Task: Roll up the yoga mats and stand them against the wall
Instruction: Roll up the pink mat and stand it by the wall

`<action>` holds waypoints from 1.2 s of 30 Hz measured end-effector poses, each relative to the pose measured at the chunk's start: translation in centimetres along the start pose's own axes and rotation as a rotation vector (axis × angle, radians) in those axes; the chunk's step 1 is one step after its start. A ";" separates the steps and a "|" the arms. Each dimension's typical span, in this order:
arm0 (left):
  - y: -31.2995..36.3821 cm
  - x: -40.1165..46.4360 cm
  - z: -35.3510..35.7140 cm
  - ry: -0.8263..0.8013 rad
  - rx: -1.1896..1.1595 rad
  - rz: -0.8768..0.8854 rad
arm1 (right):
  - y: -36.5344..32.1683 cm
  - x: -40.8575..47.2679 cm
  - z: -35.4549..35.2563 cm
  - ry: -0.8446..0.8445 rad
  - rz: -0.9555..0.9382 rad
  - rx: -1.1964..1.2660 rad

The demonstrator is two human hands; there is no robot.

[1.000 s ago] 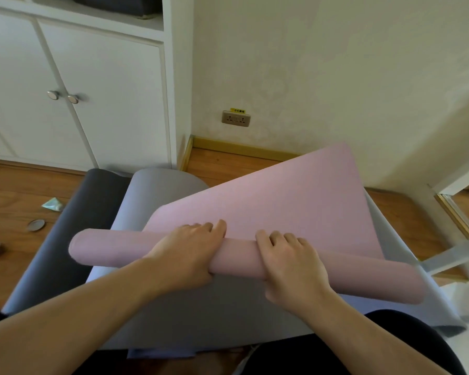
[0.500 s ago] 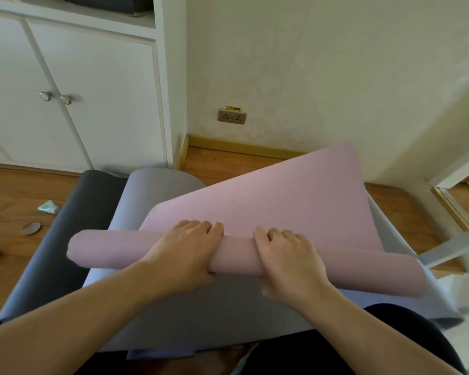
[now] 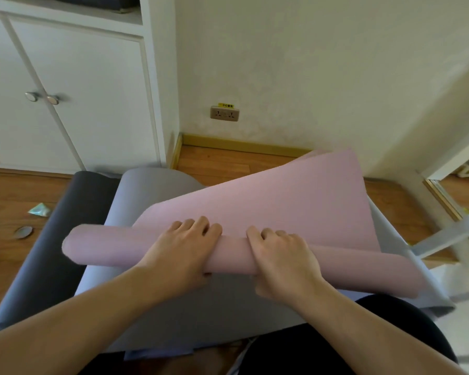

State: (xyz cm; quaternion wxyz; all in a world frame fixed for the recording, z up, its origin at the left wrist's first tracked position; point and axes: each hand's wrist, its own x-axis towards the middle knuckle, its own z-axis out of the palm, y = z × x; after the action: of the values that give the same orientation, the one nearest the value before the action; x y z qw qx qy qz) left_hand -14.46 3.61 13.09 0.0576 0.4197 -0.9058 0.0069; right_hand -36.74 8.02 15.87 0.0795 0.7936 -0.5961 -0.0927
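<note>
- The cream wall [image 3: 322, 63] fills the far side of my view, with a yellow skirting board [image 3: 244, 145] along its foot and a wooden floor [image 3: 8, 190] below.
- A white cabinet [image 3: 73, 98] stands to the left, two round metal knobs [image 3: 42, 98] side by side on its doors.
- The dark grey mat [image 3: 65, 226] lies flat on the floor at the left, partly under the light grey mat [image 3: 152, 185], which spreads beneath my arms.
- The pink yoga mat [image 3: 268, 204] lies on top of the light grey one; its near part is rolled into a tube running left to right, its far part unrolled, reaching close to the wall.
- My left hand [image 3: 183, 247] grips the roll near its middle, fingers curled over the top.
- My right hand [image 3: 280, 255] grips the roll just beside it, fingers curled over the top, thumb underneath.
- A wall socket [image 3: 224, 113] sits low on the wall, with a small yellow label above it.
- A crumpled wrapper [image 3: 39, 209] and a small round disc [image 3: 24, 231] lie on the floor at the left.
</note>
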 end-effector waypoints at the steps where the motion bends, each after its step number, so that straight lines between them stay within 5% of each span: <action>1: -0.1 0.1 0.4 0.023 0.037 0.008 | 0.1 -0.1 0.2 0.025 0.005 0.020; 10: -0.1 0.7 -2.0 -0.069 -0.131 -0.070 | 0.1 -0.2 0.1 0.116 -0.020 0.014; 18: 0.5 0.6 0.3 0.042 0.118 0.043 | 0.5 -0.2 0.7 0.119 0.003 0.053; 25: -0.1 0.7 -1.5 -0.071 -0.144 -0.079 | -0.1 0.1 0.5 0.097 0.018 -0.007; 31: 0.3 0.5 0.4 0.063 0.118 0.034 | 0.5 -0.1 0.9 0.071 0.025 0.051; 36: 0.0 1.1 -1.0 -0.094 -0.163 -0.107 | 0.7 -0.2 0.9 0.058 -0.023 0.000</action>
State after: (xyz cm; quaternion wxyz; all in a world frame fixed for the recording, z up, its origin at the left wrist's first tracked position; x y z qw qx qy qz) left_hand -15.10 2.87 14.24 0.0493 0.4612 -0.8814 -0.0895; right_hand -37.67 8.05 15.13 0.0955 0.8028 -0.5843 -0.0705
